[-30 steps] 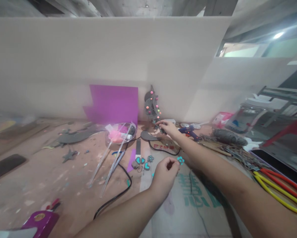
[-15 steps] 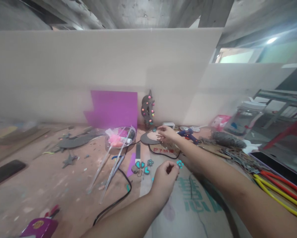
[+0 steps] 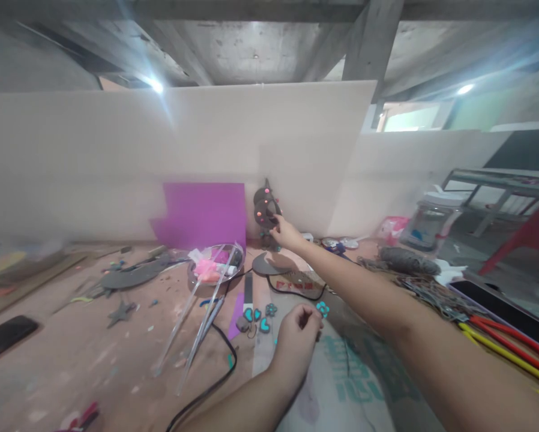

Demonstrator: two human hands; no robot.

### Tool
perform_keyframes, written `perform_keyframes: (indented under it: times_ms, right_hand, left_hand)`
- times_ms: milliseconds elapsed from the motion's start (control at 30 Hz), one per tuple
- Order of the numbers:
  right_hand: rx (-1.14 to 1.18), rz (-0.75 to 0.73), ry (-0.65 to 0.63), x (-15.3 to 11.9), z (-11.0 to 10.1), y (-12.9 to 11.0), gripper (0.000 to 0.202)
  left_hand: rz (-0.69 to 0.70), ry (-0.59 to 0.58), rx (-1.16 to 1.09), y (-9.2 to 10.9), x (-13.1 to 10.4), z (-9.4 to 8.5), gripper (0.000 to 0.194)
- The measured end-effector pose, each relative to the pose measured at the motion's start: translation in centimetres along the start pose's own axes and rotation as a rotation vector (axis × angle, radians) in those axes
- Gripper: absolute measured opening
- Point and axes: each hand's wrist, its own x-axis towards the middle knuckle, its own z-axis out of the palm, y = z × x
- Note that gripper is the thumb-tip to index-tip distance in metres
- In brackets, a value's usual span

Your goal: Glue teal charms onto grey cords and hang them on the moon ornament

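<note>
My left hand (image 3: 299, 333) is pinched closed low over the cloth-like sheet. At its fingertips is a small teal flower with a dark outline (image 3: 322, 309). Just left of that hand lie several teal and grey pieces, among them a grey flower (image 3: 271, 309) and a teal heart (image 3: 264, 324). My right hand (image 3: 288, 234) is stretched far forward, its fingers closed on the lower side of a dark grey ornament (image 3: 264, 204) dotted with pink beads, which stands upright near the wall. The fingers cover part of the ornament. Below it lies a grey crescent (image 3: 264, 264).
A clear bowl (image 3: 195, 277) holds pink material, with glue sticks (image 3: 205, 324) leaning out. A purple sheet (image 3: 204, 213) leans at the wall. A black cable (image 3: 213, 384) curves across the table. At right are a jar (image 3: 427, 222), grey yarn (image 3: 409, 261), a phone (image 3: 503, 306) and coloured handles (image 3: 499, 342).
My right hand has moved from above the grey crescent, up and away, to the beaded ornament. The left hand still holds the teal flower. The camera has tilted up slightly.
</note>
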Motion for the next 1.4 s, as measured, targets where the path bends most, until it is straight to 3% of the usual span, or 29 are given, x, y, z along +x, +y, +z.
perform_keyframes:
  times_ms: [267,500,733,967,1200,1400]
  right_hand:
    - [-0.029,0.071,0.085,0.1,1.2,-0.8,0.03]
    - [-0.016,0.15,0.3,-0.9,-0.3,-0.3,0.039]
    - [0.108,0.11,0.213,0.8,0.0,0.5,0.03]
    - [0.341,0.187,0.255,2.3,0.6,0.8,0.036]
    - [0.588,0.231,0.067,1.7,0.8,0.1,0.035]
    - [0.681,0.265,0.072,1.8,0.9,-0.5,0.036]
  left_hand:
    - [0.023,-0.006,0.006,-0.4,0.1,-0.1,0.019]
    - [0.008,0.004,-0.003,-0.1,0.1,0.0,0.018]
    - [0.008,0.002,-0.007,-0.4,0.1,0.0,0.016]
    - [0.008,-0.004,-0.017,-0.6,0.1,0.0,0.012]
    - [0.014,-0.008,-0.013,-0.2,0.1,-0.1,0.01]
    - [0.018,-0.009,-0.005,0.0,-0.1,-0.1,0.01]
